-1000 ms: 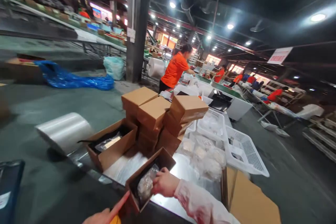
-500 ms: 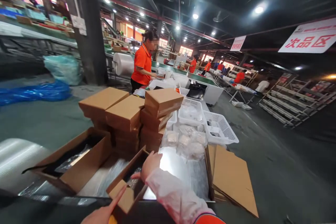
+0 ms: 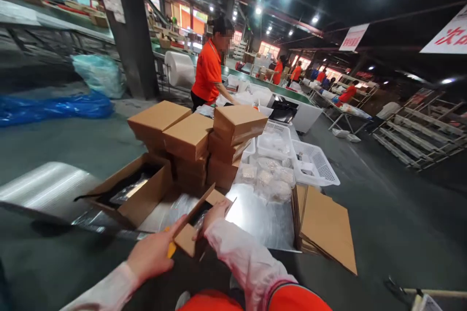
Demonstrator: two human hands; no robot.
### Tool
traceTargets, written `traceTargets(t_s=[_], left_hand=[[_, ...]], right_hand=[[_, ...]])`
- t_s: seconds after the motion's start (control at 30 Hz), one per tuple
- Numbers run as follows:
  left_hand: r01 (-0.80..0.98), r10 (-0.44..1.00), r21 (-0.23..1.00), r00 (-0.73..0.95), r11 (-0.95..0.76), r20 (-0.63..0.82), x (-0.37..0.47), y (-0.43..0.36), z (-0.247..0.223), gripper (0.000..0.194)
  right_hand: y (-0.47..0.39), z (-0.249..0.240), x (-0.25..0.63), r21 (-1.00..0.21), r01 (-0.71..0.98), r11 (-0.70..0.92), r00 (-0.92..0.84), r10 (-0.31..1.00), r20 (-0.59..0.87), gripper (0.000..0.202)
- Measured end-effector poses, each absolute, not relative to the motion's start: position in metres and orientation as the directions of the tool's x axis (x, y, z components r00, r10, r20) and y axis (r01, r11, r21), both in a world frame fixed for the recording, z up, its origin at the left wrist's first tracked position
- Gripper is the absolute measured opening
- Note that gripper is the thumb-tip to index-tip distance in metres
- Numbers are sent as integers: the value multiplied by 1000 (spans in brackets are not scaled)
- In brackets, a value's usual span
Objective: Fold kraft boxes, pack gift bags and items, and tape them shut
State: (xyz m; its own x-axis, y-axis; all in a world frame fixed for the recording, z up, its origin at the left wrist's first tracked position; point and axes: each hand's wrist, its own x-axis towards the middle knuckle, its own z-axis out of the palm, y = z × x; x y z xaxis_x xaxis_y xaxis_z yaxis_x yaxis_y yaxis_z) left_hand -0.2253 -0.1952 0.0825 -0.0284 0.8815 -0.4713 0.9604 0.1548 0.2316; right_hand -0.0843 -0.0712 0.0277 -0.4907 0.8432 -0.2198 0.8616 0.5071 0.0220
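Note:
A narrow open cardboard box (image 3: 186, 239) stands tilted at the near edge of the metal tabletop, its end flaps raised. Something dark and clear plastic lie inside it. My right hand (image 3: 216, 216) grips the box's right side, its fingers curled inside and partly hidden. On the left, my left hand (image 3: 155, 252) has its index finger stretched along the box's side. Its other fingers close around a small yellow object (image 3: 171, 249), whose kind I cannot make out. Left of this box sits a larger open carton (image 3: 146, 199) with black lining and a plastic-wrapped item.
Closed cartons (image 3: 188, 136) are stacked behind. Bagged items (image 3: 273, 182) and white baskets (image 3: 315, 163) occupy the table's right side, beside flat cardboard sheets (image 3: 326, 228). A bubble-wrap roll (image 3: 54, 192) lies left. A co-worker in orange (image 3: 207, 73) stands beyond the cartons.
The view has shifted, showing more of my arms and body. The narrow box is tilted more, and its far flap now shows. My left hand has come further into view with the yellow object.

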Motion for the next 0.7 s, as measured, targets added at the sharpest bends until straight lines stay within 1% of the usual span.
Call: traceTargets(t_s=[0.07,0.1,0.17,0.23,0.3,0.33,0.4,0.47,0.5,0.63,0.7], left_hand=[[970,882,225,24,93,-470,-215,-194,86,104],[973,886,216,33,76,-462,-211,-195,84,103],[984,879,175,60,28,-473,-202,-200,72,100],[991,825,128,104,-38,-556,-191,-208,51,98],[991,729,122,127,-60,-672,-181,-219,28,98],[989,685,145,123,-25,-719,-178,-225,19,99],[964,644,243,117,110,-756,-176,-237,9,103],[919,648,315,92,236,-756,-181,-244,16,105],[910,661,314,61,272,-748,-184,-246,26,106],[921,748,233,-88,313,-657,-186,-229,76,108],[924,776,232,-98,303,-623,-176,-214,91,110]], right_hand=[[-76,33,-83,77,904,421,-386,880,-279,64],[-79,37,-80,87,909,407,-366,881,-299,69],[-85,43,-68,64,900,430,-390,863,-322,75],[-90,46,-56,16,883,469,-438,837,-329,67],[-95,45,-51,-14,877,481,-459,826,-327,54],[-99,42,-51,-17,880,475,-454,829,-325,49],[-104,35,-58,1,898,440,-416,849,-325,47],[-106,28,-70,27,916,401,-370,869,-328,47],[-104,25,-76,45,927,371,-336,880,-335,46],[-87,18,-95,118,966,231,-172,910,-377,44],[-79,16,-101,123,967,222,-158,907,-391,43]])
